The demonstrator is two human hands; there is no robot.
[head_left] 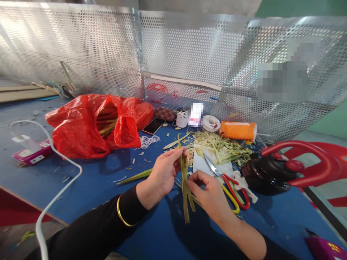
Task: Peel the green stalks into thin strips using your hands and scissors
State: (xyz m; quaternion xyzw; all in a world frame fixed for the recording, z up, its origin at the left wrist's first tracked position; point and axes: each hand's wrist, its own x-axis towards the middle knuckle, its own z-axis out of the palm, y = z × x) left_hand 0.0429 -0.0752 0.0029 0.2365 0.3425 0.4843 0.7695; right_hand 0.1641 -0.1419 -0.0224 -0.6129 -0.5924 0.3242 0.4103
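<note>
My left hand [162, 173] pinches the upper end of a bundle of green leaf strips [186, 191] above the blue table [89, 187]. My right hand [207, 193] grips the same strips lower down, fingers curled around them. The strips hang down between both hands. Red and yellow handled scissors [230, 184] lie just right of my right hand, on a white sheet. A pile of green leaf trimmings [219, 144] lies behind them.
A red plastic bag [89, 126] with green stalks lies at the left. A phone [154, 125], tape rolls and an orange packet [238, 130] sit along the perforated metal screen [189, 54]. A black and red kettle [271, 171] stands right. A white cable [54, 195] crosses the left.
</note>
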